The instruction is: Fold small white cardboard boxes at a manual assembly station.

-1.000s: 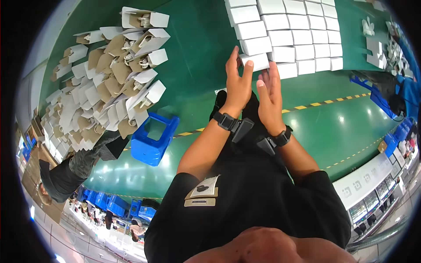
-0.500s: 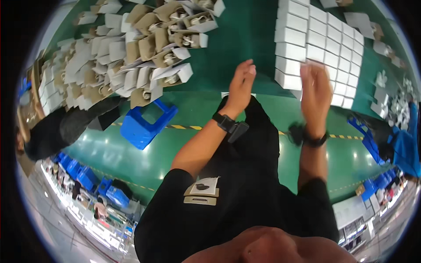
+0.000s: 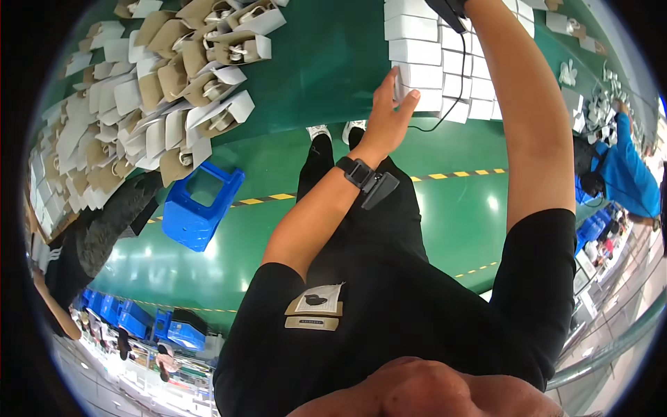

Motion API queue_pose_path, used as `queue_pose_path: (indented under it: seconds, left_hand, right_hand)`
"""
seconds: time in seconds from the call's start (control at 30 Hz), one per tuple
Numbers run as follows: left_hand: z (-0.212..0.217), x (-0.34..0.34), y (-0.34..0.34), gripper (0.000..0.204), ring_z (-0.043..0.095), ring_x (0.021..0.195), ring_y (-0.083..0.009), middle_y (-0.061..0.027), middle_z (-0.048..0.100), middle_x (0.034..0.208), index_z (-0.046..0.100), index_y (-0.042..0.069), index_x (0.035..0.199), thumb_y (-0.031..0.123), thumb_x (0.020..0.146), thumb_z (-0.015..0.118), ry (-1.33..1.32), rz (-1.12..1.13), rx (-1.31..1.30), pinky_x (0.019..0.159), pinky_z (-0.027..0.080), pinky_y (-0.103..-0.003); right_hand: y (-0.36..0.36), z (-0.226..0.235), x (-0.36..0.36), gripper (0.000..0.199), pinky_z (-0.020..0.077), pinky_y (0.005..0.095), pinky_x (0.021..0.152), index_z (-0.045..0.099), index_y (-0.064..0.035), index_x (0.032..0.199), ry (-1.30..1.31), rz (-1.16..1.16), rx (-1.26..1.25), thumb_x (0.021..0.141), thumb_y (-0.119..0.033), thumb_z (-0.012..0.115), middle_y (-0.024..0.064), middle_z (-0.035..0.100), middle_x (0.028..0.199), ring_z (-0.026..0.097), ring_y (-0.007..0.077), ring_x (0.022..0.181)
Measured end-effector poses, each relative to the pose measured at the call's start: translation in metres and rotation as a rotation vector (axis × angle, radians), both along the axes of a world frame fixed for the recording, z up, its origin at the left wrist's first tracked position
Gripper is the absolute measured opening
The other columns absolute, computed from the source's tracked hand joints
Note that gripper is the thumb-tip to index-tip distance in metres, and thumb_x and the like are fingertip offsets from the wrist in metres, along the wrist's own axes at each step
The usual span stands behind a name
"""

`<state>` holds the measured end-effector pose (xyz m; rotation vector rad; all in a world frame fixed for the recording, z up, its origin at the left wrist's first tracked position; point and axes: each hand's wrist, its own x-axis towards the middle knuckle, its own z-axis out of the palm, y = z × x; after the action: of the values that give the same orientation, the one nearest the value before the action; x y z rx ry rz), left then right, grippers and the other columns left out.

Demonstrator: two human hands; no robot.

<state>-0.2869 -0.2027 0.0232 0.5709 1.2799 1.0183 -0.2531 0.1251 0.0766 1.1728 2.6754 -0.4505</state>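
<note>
My left hand [image 3: 390, 115] lies against the near left corner of a block of closed white boxes [image 3: 411, 52], thumb and fingers apart. Its fingertips touch a box's side, without gripping it. A black band with a small device [image 3: 365, 177] circles that wrist. My right forearm [image 3: 531, 104] stretches over the boxes to the top edge of the picture. Beyond the black strap [image 3: 448, 10] the right hand is out of the picture, so its fingers are hidden. A thin black cable [image 3: 463, 69] hangs from there across the boxes.
Many open cartons [image 3: 167, 90] holding white corded items crowd the green table [image 3: 326, 62] at left. A blue plastic stool [image 3: 187, 226] stands below. People work at left [image 3: 97, 236] and right in a blue top [image 3: 629, 170]. Loose white parts [image 3: 604, 104] lie far right.
My right arm has reached far forward over the white boxes, taking its hand out of view. My left hand has come to rest against the box block. The whole view has shifted.
</note>
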Motion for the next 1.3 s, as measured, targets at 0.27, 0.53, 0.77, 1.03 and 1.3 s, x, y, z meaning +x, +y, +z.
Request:
queue_pose_path:
  seconds: [0.27, 0.53, 0.77, 1.03, 1.3]
  left_hand:
    - [0.003, 0.016, -0.009, 0.076, 0.044, 0.138, -0.0341, -0.0266, 0.036, 0.155, 0.027, -0.002, 0.159, 0.039, 0.104, 0.060, 0.132, -0.007, 0.035, 0.114, 0.040, -0.044]
    - [0.007, -0.017, 0.010, 0.073, 0.043, 0.142, -0.0346, -0.0234, 0.037, 0.159, 0.027, 0.001, 0.161, 0.041, 0.106, 0.055, 0.248, 0.090, 0.085, 0.118, 0.036, -0.042]
    - [-0.017, -0.056, 0.170, 0.066, 0.032, 0.151, -0.0288, -0.0177, 0.034, 0.164, 0.027, 0.001, 0.161, 0.042, 0.112, 0.041, 0.342, 0.081, 0.549, 0.124, 0.024, -0.037]
    - [-0.064, -0.041, 0.240, 0.070, 0.035, 0.150, -0.0308, -0.0213, 0.038, 0.160, 0.029, 0.001, 0.159, 0.048, 0.110, 0.045, 1.079, 0.077, 0.650, 0.121, 0.027, -0.036]
    - [-0.016, -0.114, 0.048, 0.037, 0.063, 0.116, -0.0154, -0.0062, 0.066, 0.128, 0.060, 0.003, 0.133, 0.030, 0.110, 0.050, 0.066, 0.295, 0.256, 0.099, 0.049, -0.032]
  right_hand:
    - [-0.020, 0.010, 0.010, 0.053, 0.0473, 0.0481, 0.106, 0.067, -0.0098, 0.129, 0.029, 0.014, 0.075, 0.088, -0.043, 0.069, 0.0238, 0.063, 0.132, 0.058, 0.0402, 0.125]
    - [-0.220, 0.089, 0.123, 0.014, 0.0522, 0.0306, 0.073, 0.066, -0.0014, 0.099, 0.526, -0.593, -0.262, 0.100, -0.014, 0.059, 0.0118, 0.069, 0.083, 0.064, 0.0195, 0.075]
    - [-0.317, -0.004, 0.175, 0.029, 0.0528, 0.0487, 0.090, 0.067, -0.0007, 0.119, 0.393, -0.523, -0.432, 0.093, -0.013, 0.062, 0.0246, 0.068, 0.116, 0.065, 0.0424, 0.106]
    - [-0.323, -0.029, 0.167, 0.029, 0.0535, 0.0472, 0.090, 0.067, 0.0026, 0.120, 0.438, -0.491, -0.192, 0.094, -0.010, 0.062, 0.0256, 0.069, 0.113, 0.066, 0.0423, 0.104]
    - [-0.318, 0.041, 0.017, 0.016, 0.0556, 0.0343, 0.075, 0.069, -0.0002, 0.108, 0.782, -0.507, -0.565, 0.099, -0.014, 0.065, 0.0152, 0.071, 0.097, 0.070, 0.0266, 0.085]
